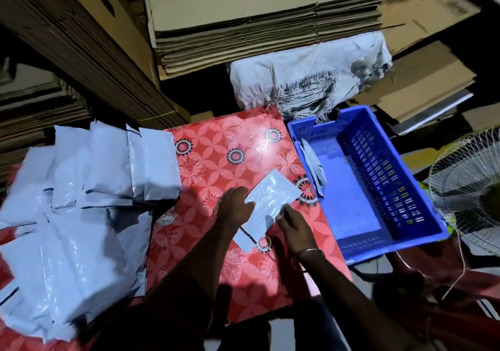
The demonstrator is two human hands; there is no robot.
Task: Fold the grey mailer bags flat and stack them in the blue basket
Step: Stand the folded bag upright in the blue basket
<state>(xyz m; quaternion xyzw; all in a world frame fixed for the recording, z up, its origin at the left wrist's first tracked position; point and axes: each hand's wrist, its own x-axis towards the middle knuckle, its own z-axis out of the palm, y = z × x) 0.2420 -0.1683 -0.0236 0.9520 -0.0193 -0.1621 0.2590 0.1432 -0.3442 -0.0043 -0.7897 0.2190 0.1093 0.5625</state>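
One grey mailer bag (267, 201) lies slanted on the red flowered tabletop (216, 161), partly folded. My left hand (236, 205) pinches its left edge with curled fingers. My right hand (293, 227) holds the bag's lower right edge between fingers and thumb. A pile of grey mailer bags (81, 201) covers the table's left side. The blue basket (405, 231) stands to the right, and a folded grey bag (315, 166) leans against its left wall inside.
Stacks of flat cardboard (267, 23) rise behind the table and at the left. A white woven sack (305, 82) hangs behind the basket. A wire fan guard (470, 188) sits at the right edge, close to the basket.
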